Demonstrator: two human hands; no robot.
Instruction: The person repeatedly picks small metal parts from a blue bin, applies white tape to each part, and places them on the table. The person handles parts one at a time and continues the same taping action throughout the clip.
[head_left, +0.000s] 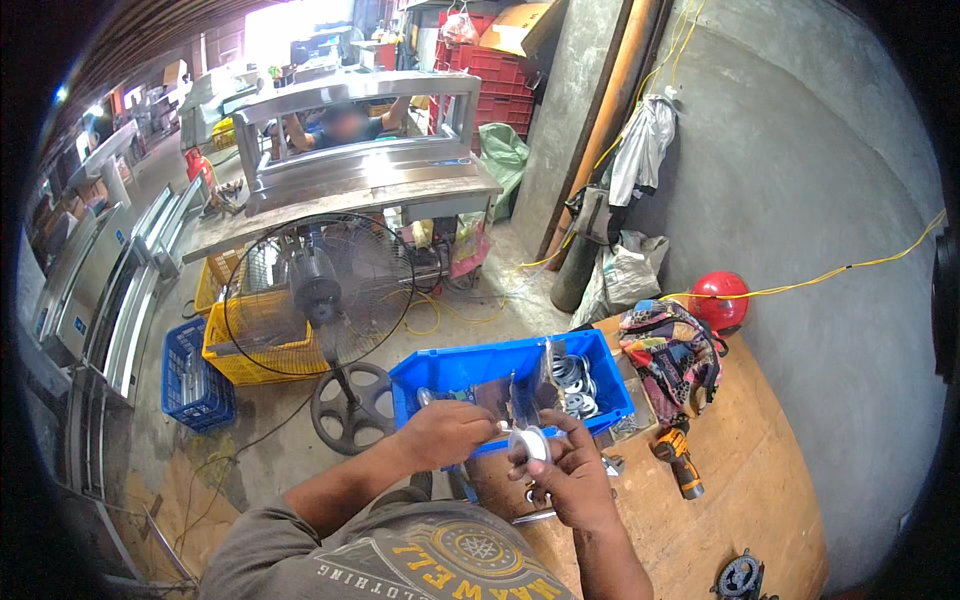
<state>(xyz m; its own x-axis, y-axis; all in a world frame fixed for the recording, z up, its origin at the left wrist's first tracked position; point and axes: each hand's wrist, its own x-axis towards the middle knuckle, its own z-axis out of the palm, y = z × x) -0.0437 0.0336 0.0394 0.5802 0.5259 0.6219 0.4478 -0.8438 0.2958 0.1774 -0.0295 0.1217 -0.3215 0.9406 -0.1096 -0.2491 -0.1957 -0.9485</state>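
White roll: a white-rimmed round piece, perhaps a roll (535,446), is held just below the frame's centre, in front of the blue bin (470,360).
Done: the roll has been taken in hand, as it appears.
Left: many grey rings (572,372) are seen loose in the bin's right part; whether any piece is finished cannot be told.
Right hand: the roll is gripped by bent fingers of the right hand (578,478); the forearm is raised from the lower edge.
Left hand: the left hand (452,434) is nearly closed, palm down, with its fingertips brought near the roll; a small white bit seems pinched there, but this is not sure.
Table: at the lower right, the drill (682,464) is laid on the wooden table (760,470), below the patterned bag (675,360).
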